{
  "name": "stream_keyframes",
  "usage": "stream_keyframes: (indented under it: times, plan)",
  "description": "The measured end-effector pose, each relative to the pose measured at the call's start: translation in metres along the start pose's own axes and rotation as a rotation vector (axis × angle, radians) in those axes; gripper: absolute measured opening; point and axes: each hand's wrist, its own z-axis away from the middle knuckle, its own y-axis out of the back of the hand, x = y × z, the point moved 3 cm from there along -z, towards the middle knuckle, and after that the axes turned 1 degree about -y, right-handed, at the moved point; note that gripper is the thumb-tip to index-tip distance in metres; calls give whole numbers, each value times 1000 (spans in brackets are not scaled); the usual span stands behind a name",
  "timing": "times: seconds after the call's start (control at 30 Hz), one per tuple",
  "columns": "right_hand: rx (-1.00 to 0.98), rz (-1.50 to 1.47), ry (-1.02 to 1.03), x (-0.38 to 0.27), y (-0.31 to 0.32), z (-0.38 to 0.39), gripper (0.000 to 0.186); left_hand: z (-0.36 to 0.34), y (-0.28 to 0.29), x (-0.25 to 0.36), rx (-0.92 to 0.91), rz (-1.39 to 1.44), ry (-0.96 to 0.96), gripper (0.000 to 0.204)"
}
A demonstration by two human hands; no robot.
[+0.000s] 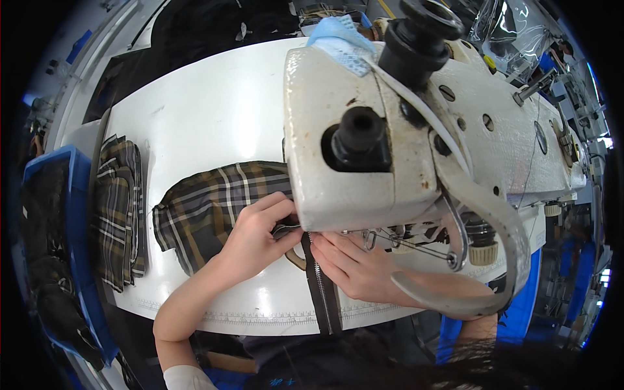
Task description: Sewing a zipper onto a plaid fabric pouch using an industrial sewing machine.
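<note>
A white sewing machine head (344, 188) overhangs the work, hiding the needle and the far end of the cloth. Beneath its left edge lies a cut piece of plaid fabric (201, 201) in dark, olive and white. My left hand (257, 231) pinches the edge of that fabric between thumb and fingers beside the machine. A black zipper (322, 296) with metal teeth runs from under the head toward me and over the table's front edge. At its upper end, my right hand (351, 263) has its fingers bent close together, their tips on the zipper tape.
A folded stack of plaid pieces (117, 214) lies at the left of the white table (214, 104). Farther left stands a blue bin (81, 240) with dark cloth. A curved metal lever (510, 273) hangs over my right forearm. Light-blue cloth (341, 42) sits on the machine.
</note>
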Motion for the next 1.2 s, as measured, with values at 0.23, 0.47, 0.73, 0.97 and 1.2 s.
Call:
stream_keyframes:
  times: [0.23,0.47,0.73,0.97,1.2]
  plan:
    - [30,-84,-9,0,-6,-1,34,-3,2,15,69,-111,-58,19]
    - [28,-116,-24,-1,-4,-1,35,-3,1,13,76,-94,-46,17]
    - [49,-129,-53,-2,-7,-2,34,-1,-2,7,93,-52,-24,16]
    - [71,-193,-42,2,-3,-3,34,-3,0,16,101,-95,-40,16]
    - [34,-173,-33,3,-5,-3,34,-4,1,16,110,-124,-52,16]
